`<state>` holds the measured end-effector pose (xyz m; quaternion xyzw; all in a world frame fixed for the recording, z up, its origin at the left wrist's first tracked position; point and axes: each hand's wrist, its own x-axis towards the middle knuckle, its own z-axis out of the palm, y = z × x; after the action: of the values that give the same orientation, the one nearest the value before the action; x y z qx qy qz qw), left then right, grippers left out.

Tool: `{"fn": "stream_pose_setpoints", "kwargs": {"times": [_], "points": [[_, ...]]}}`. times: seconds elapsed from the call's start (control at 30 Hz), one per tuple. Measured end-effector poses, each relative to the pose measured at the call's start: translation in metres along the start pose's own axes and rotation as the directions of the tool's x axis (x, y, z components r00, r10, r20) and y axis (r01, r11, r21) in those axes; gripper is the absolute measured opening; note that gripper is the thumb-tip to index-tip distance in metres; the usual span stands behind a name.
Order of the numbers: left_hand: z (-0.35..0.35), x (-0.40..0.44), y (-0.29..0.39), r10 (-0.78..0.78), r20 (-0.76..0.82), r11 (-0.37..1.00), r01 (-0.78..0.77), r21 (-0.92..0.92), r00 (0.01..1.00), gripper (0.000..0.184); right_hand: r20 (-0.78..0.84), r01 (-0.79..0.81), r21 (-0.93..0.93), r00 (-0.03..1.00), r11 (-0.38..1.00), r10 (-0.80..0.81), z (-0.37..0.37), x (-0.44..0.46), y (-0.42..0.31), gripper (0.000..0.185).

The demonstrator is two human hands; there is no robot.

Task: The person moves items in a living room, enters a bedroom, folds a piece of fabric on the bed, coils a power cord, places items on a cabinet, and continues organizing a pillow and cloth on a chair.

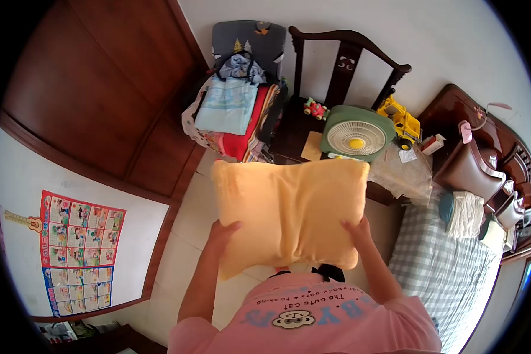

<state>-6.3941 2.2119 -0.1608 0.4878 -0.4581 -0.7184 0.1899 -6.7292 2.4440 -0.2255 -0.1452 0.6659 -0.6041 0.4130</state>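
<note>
A yellow-orange pillow [259, 206] is held up in front of the body, above the tiled floor, with a crease down its middle. My left hand [223, 235] grips its left edge, the thumb on the near face and the other fingers hidden behind. On the right edge, my right hand [356, 230] holds it the same way, thumb in front. The pillow's lower edge hangs just above the pink shirt [312, 312].
Beyond the pillow stand a chair piled with folded cloths [227, 106] and a dark wooden chair [342, 68] with a green fan [359, 133]. A checkered bed [436, 253] lies right. Brown cabinet doors [100, 76] and a wall poster [82, 253] are left.
</note>
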Motion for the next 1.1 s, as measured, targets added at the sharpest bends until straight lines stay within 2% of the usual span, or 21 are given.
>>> {"fn": "stream_pose_setpoints", "kwargs": {"times": [0.1, 0.2, 0.23, 0.37, 0.5, 0.57, 0.63, 0.7, 0.73, 0.8, 0.87, 0.93, 1.0, 1.03, 1.07, 1.1], "points": [[-0.057, 0.019, 0.021, 0.022, -0.082, 0.999, -0.025, -0.039, 0.996, 0.038, 0.063, 0.025, -0.051, 0.998, 0.998, -0.022, 0.061, 0.041, -0.019, 0.051], [-0.099, 0.047, 0.044, 0.051, -0.113, 0.996, -0.059, -0.061, 0.992, 0.039, 0.119, 0.022, -0.009, 0.993, 1.000, -0.021, 0.117, 0.074, -0.059, 0.056], [-0.107, 0.056, 0.054, 0.081, -0.123, 0.992, -0.092, -0.090, 0.989, 0.039, 0.168, 0.041, 0.039, 0.985, 0.998, -0.047, 0.131, 0.088, -0.068, 0.057], [-0.129, 0.104, 0.113, 0.174, -0.139, 0.981, -0.184, -0.061, 0.975, 0.047, 0.211, 0.028, 0.030, 0.977, 0.999, -0.034, 0.185, 0.163, -0.104, 0.058], [-0.148, 0.168, 0.190, 0.135, -0.273, 0.991, -0.133, 0.026, 0.952, 0.047, 0.248, 0.074, 0.035, 0.965, 0.997, -0.080, 0.237, 0.247, -0.140, 0.057], [-0.168, 0.203, 0.217, 0.101, -0.243, 0.995, -0.102, 0.005, 0.965, 0.049, 0.217, 0.004, -0.033, 0.976, 0.999, 0.004, 0.258, 0.278, -0.157, 0.057], [-0.175, 0.244, 0.254, 0.103, -0.227, 0.993, -0.114, -0.037, 0.968, 0.047, 0.211, 0.052, 0.030, 0.976, 0.998, -0.057, 0.280, 0.309, -0.170, 0.058], [-0.183, 0.285, 0.299, 0.179, -0.119, 0.983, -0.173, 0.060, 0.977, 0.045, 0.100, 0.012, -0.018, 0.995, 1.000, -0.010, 0.299, 0.340, -0.175, 0.056], [-0.190, 0.311, 0.321, 0.154, -0.085, 0.984, -0.145, 0.103, 0.984, 0.044, 0.078, 0.012, -0.004, 0.997, 1.000, -0.011, 0.312, 0.356, -0.180, 0.056], [-0.206, 0.369, 0.358, 0.168, -0.002, 0.973, -0.166, 0.158, 0.986, 0.043, 0.058, 0.056, 0.145, 0.996, 0.988, -0.065, 0.334, 0.381, -0.188, 0.053], [-0.213, 0.432, 0.392, 0.179, 0.104, 0.957, -0.197, 0.212, 0.978, 0.042, -0.008, 0.097, 0.207, 0.995, 0.974, -0.097, 0.353, 0.409, -0.182, 0.053], [-0.215, 0.491, 0.412, 0.250, 0.139, 0.938, -0.275, 0.212, 0.958, 0.047, -0.059, 0.131, 0.241, 0.991, 0.962, -0.120, 0.365, 0.450, -0.166, 0.052], [-0.228, 0.576, 0.407, 0.262, 0.142, 0.915, -0.292, 0.279, 0.955, 0.049, -0.175, -0.018, 0.117, 0.984, 0.993, 0.039, 0.369, 0.496, -0.122, 0.053], [-0.240, 0.621, 0.392, 0.292, 0.126, 0.884, -0.318, 0.342, 0.948, 0.052, -0.203, -0.034, 0.133, 0.977, 0.990, 0.061, 0.367, 0.509, -0.095, 0.053], [-0.257, 0.666, 0.372, 0.274, 0.153, 0.881, -0.311, 0.356, 0.950, 0.052, -0.254, -0.115, -0.091, 0.963, 0.989, 0.089, 0.363, 0.521, -0.070, 0.059], [-0.270, 0.717, 0.351, 0.464, 0.127, 0.646, -0.433, 0.629, 0.877, 0.057, -0.309, -0.203, -0.305, 0.945, 0.930, 0.104, 0.358, 0.528, -0.056, 0.065]]}}
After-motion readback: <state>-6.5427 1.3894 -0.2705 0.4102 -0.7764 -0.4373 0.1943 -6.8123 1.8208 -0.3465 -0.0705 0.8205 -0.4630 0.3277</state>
